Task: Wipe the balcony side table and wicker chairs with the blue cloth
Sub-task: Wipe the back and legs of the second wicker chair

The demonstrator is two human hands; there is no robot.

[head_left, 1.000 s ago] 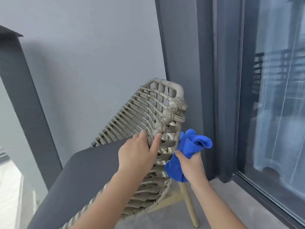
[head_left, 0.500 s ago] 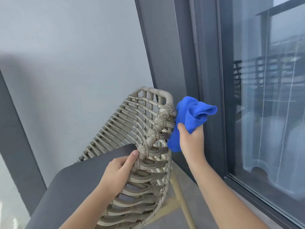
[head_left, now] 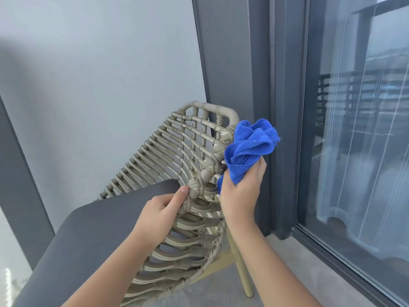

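A beige wicker chair (head_left: 168, 156) with a dark grey seat cushion (head_left: 93, 235) fills the middle of the view. My left hand (head_left: 159, 216) grips the woven rim of its right side, thumb on a knot of the weave. My right hand (head_left: 242, 189) holds a bunched blue cloth (head_left: 250, 147) and presses it against the outer side of the rim, just below the chair's top corner. The side table is out of view.
A dark grey door frame (head_left: 261, 85) and a glass sliding door (head_left: 363, 129) stand close on the right. A pale wall (head_left: 99, 74) is behind the chair. The chair's wooden leg (head_left: 243, 275) stands on grey floor.
My right hand has moved the blue cloth up along the rim toward the top corner. My left hand has slid lower on the rim. The view has shifted.
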